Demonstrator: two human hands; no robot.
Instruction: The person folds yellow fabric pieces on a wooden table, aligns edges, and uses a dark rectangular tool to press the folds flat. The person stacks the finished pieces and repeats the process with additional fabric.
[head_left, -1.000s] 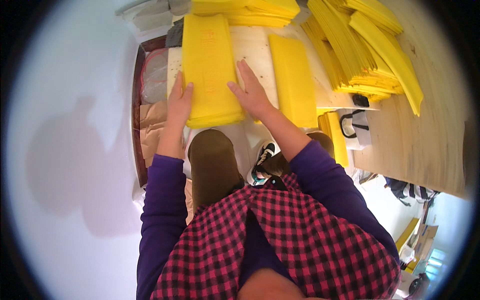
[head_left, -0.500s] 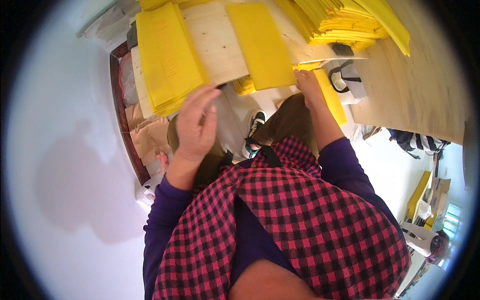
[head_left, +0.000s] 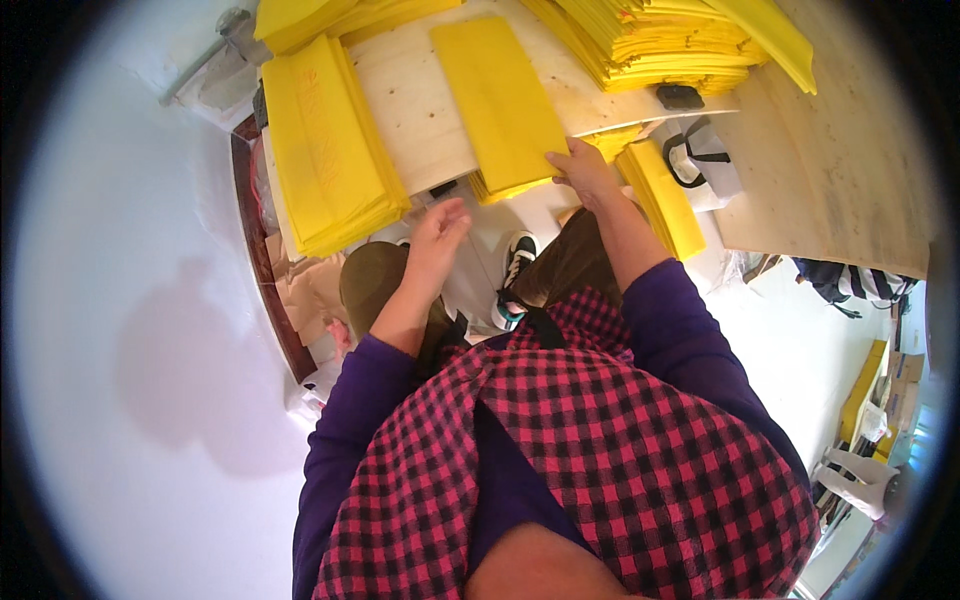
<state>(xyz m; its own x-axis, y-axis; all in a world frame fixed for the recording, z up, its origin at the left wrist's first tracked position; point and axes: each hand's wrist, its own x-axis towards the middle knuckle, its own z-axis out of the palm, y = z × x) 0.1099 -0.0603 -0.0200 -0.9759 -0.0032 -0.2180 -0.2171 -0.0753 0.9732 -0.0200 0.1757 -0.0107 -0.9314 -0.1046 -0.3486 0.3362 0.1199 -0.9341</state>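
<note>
A long yellow fabric sheet (head_left: 500, 105) lies flat on the wooden table, its near end reaching the front edge. My right hand (head_left: 590, 178) is at that sheet's near right corner, thumb and fingers closed on it. Over my lap, just off the table edge, my left hand (head_left: 438, 238) holds nothing; its fingers are loosely extended, pointing right. Left of the sheet sits a neat stack of yellow fabric pieces (head_left: 325, 150) with faint orange marks on top.
A tall pile of yellow fabric (head_left: 650, 45) stands at the far right of the wooden tabletop (head_left: 405, 85). Below the edge are more yellow pieces (head_left: 665, 200) and a white bag with black handles (head_left: 715, 180). Crumpled brown paper (head_left: 308, 295) lies at left, by the white wall.
My left hand has moved right and nearer to me, away from the left stack. My right hand and the sheet's near end have shifted slightly left in view.
</note>
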